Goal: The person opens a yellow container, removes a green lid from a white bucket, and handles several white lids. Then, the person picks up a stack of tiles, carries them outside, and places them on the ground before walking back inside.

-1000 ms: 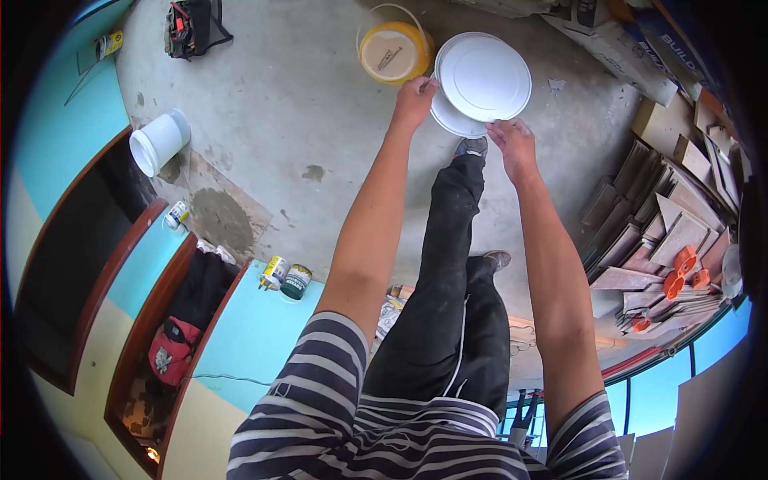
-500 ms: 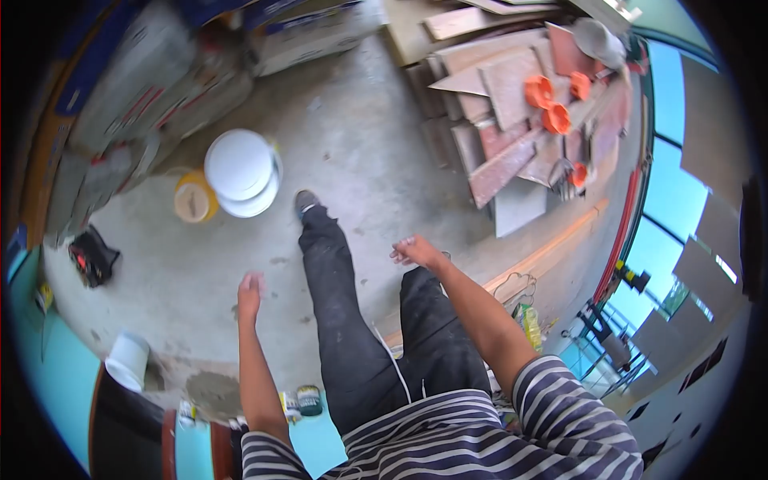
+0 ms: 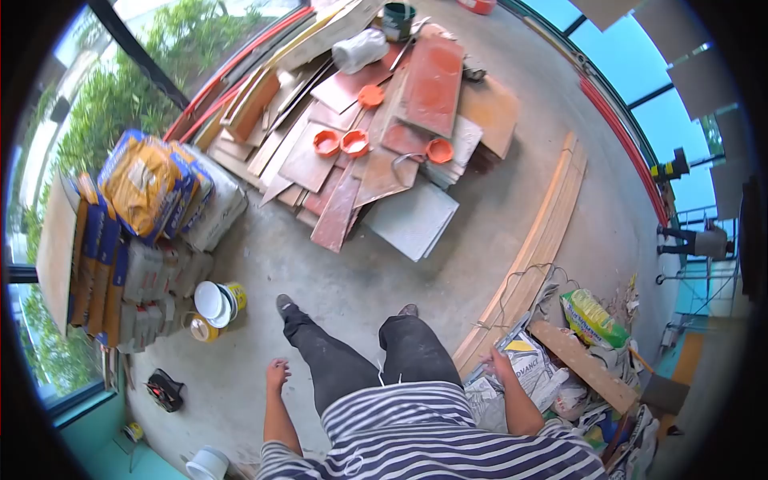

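Head view: the left hand [image 3: 277, 374] hangs empty beside the dark trouser leg, fingers loosely curled; the right hand [image 3: 502, 362] is low by the crumpled paper bags [image 3: 520, 360], its fingers too small to tell; the white round plastic buckets [image 3: 214, 302] stand well apart on the grey concrete floor [image 3: 352, 272], beside the stacked sacks [image 3: 152, 240]; reddish boards [image 3: 376, 144] lie piled beyond.

Both hands [image 3: 278, 374] low, empty, open

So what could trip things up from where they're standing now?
Both hands are empty: left hand, right hand. The pile of tiles and boards lies just ahead, a likely trip hazard. The long planks and the bags crowd the right foot. The white bucket sits near the left foot.
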